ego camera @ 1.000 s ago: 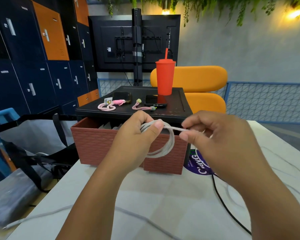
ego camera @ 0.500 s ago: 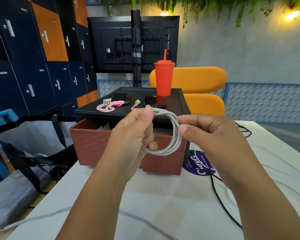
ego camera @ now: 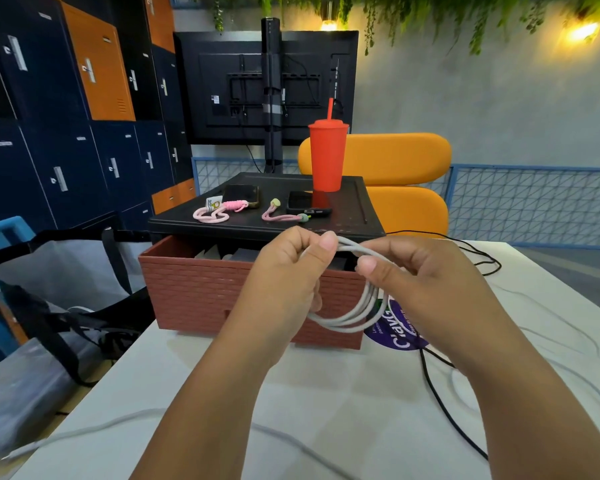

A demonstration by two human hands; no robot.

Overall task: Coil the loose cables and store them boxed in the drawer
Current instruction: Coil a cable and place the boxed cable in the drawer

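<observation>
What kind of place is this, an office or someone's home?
Probably a shared office or coworking lounge, not a home: a wall of blue and orange lockers, a screen mounted on a stand, back towards us, and an orange lounge chair.

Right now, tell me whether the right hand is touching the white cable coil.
Touching. The head view shows the right hand pinching the white cable coil near its top, thumb pressed over the strands.
</observation>
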